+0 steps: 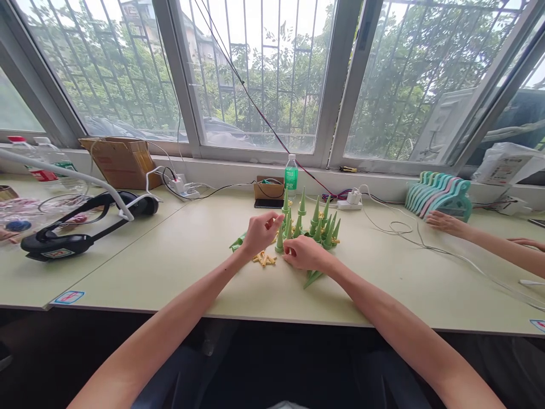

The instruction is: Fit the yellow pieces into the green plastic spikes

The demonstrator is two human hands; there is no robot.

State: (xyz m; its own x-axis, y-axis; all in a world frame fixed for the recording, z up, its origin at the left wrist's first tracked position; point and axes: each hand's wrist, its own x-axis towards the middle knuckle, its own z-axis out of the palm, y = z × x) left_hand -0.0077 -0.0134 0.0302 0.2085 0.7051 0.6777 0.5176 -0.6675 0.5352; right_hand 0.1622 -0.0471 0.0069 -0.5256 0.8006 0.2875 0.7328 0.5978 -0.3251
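Several pale green plastic cones (316, 222) stand close together on the table (204, 284), with small yellow bits among them. My left hand (261, 232) is raised at the left side of the cones, fingers pinched close to the tip of a front cone (279, 243). Lower and to the right, my right hand (304, 253) has its fingers curled together beside that cone's base. What either pinch holds, if anything, is hidden. Below my left hand lies a small pile of yellow pieces (264, 260). One green cone (313, 278) lies on its side by my right wrist.
Behind the cones are a green-labelled bottle (291, 173), a small open box (269, 188) and a power strip (349, 201). A black headset (85, 227) lies left. At right, another person's hand (447, 222) reaches towards pastel hangers (440, 193); white cables (443, 251) cross the table.
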